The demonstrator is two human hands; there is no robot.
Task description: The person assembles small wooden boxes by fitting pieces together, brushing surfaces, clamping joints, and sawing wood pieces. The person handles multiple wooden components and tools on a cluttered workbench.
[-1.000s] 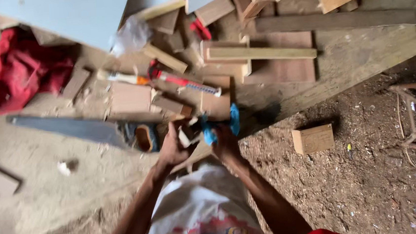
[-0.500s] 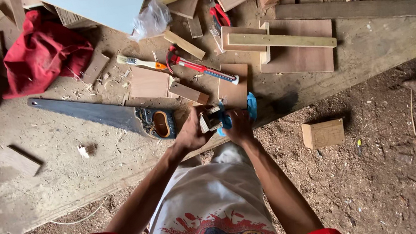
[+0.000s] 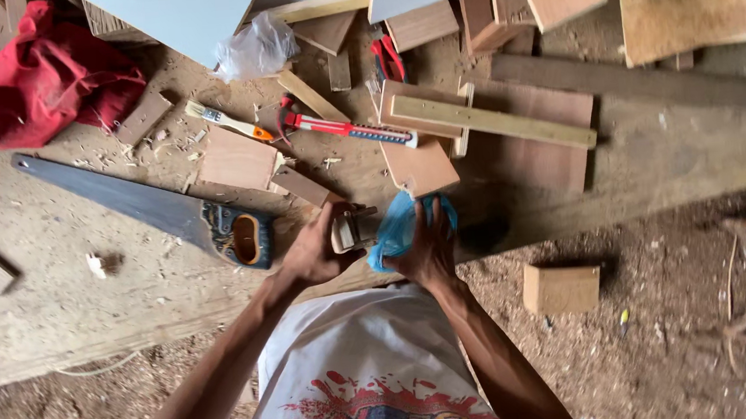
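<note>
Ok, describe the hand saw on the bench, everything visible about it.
The hand saw lies flat on the dusty wooden bench, left of the person's left hand and not touched by it. Its long dark blade tapers to a tip pointing up-left toward the red cloth. The handle, at the lower-right end, is dark with an orange-brown oval grip opening. Wood chips lie around it; its teeth cannot be made out.

We stretch both bare arms forward from the bottom of the view, forearms converging. Our left hand (image 3: 312, 251) curls with fingers closed in a grasp, thumb up. Our right hand (image 3: 429, 249) sits just beside it, fingers bent and gripping, back facing us.
</note>
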